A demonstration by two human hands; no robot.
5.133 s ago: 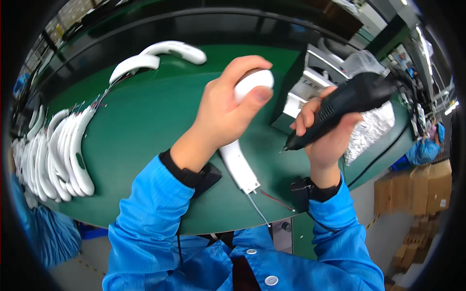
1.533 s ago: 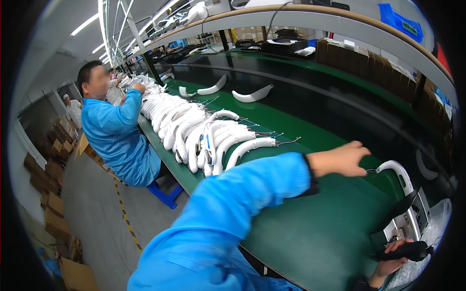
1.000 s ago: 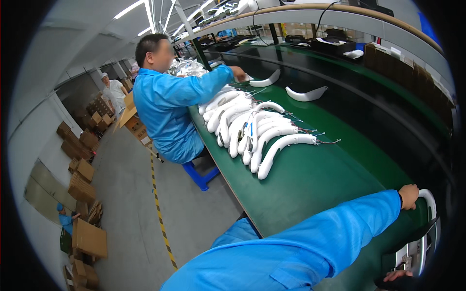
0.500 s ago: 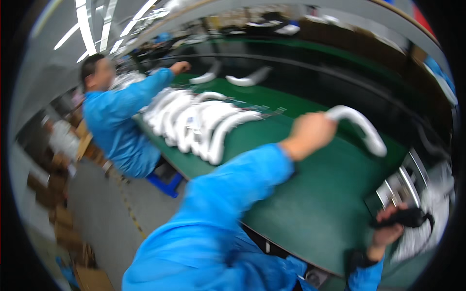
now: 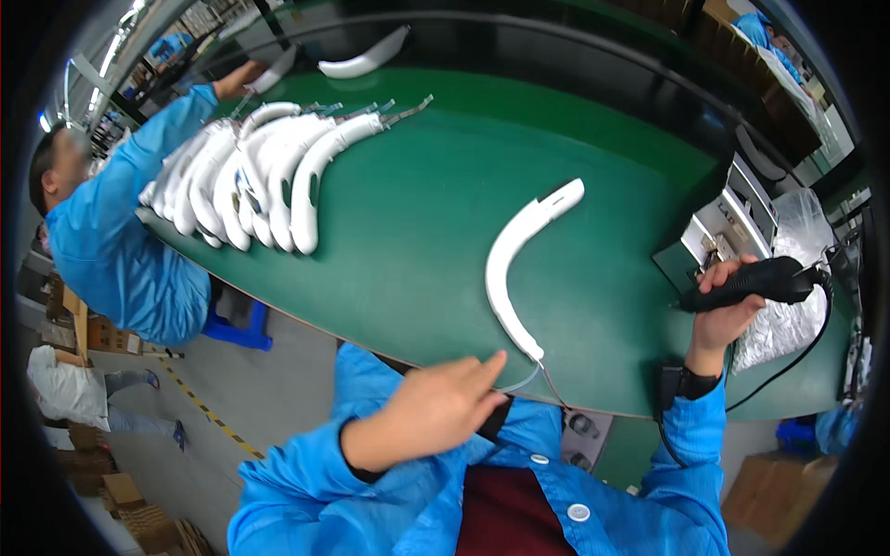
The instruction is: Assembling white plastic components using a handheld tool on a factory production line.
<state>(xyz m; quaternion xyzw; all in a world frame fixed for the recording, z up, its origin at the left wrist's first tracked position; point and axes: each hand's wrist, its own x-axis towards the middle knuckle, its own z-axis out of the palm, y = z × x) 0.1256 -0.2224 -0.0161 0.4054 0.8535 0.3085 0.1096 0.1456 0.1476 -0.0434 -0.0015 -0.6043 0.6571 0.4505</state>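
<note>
A white curved plastic housing lies on the green table in front of me, thin wires coming out of its near end by the table edge. Close to that end is my left hand, index finger stretched out and thumb apart, with nothing held. My right hand is wrapped round a black electric screwdriver, its tip pointing left above the table. The screwdriver's cord hangs down past my wrist, which wears a black band. In front of my right hand stands a metal box with small parts inside.
A row of several similar white housings with wires lies at the left. Beside it sits a co-worker in blue, one arm stretched toward a dark belt at the back; another housing lies there. A clear plastic bag rests at the right.
My left hand has let go of a white housing and drawn back to the near table edge. The view has turned; the screwdriver stays in my right hand.
</note>
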